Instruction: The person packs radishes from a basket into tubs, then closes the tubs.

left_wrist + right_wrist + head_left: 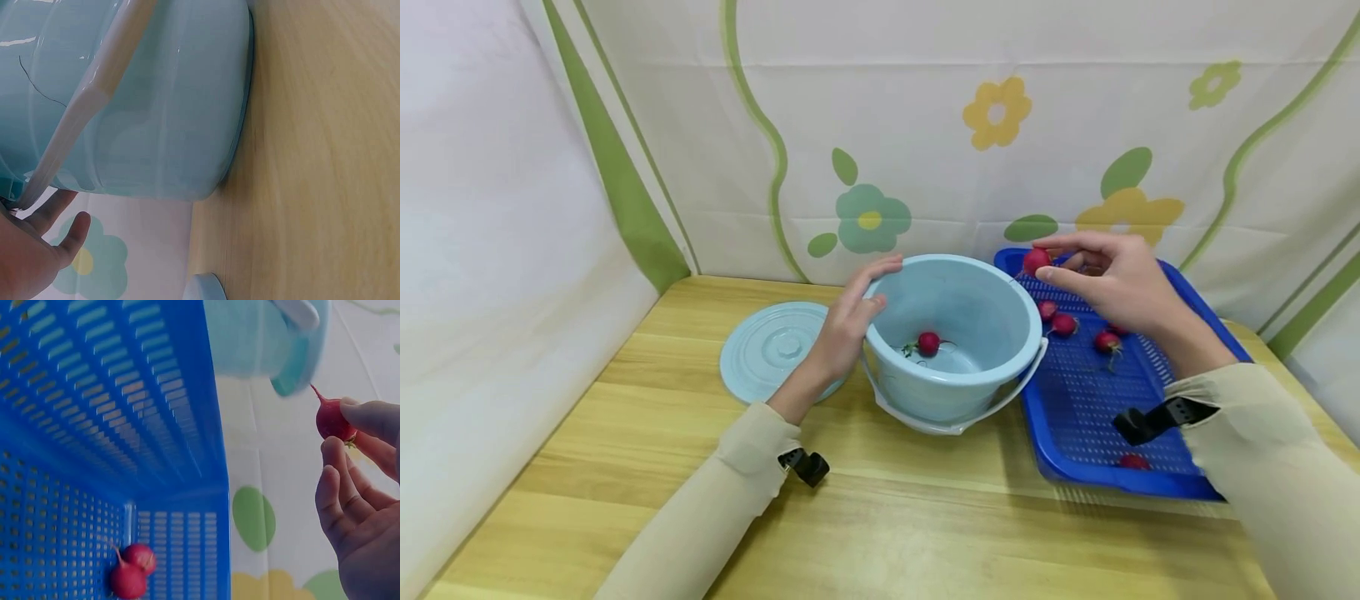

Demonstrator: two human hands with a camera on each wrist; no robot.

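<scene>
I have the right hand (1120,279) raised over the far left corner of the blue tray (1037,433), its fingers (334,481) pinching a red radish (1037,260) between thumb and fingertips. That radish is in the air, just right of the bucket's rim and above the tray's edge; in the right wrist view its thin root tip points up toward the bucket. The other fingers of that hand are loosely bent and hold nothing else.

My left hand (850,321) lies against the outer left wall of the pale blue bucket (955,333), fingers fairly straight and spread, with the tips reaching up to the rim. In the left wrist view the thumb (74,232) sits just under the bucket's white handle (94,94), which hangs down along the wall.

Inside the bucket I see one radish (928,342) with a bit of green stalk, lying on the bottom. The bucket stands on the wooden desk (880,533), touching or nearly touching the tray on its right. The round blue lid (771,350) lies flat on the desk to the bucket's left, partly behind my left wrist.

More radishes (1063,324) lie on the tray's perforated floor below the right hand, and one sits apart near the tray's near edge (1133,461).
</scene>
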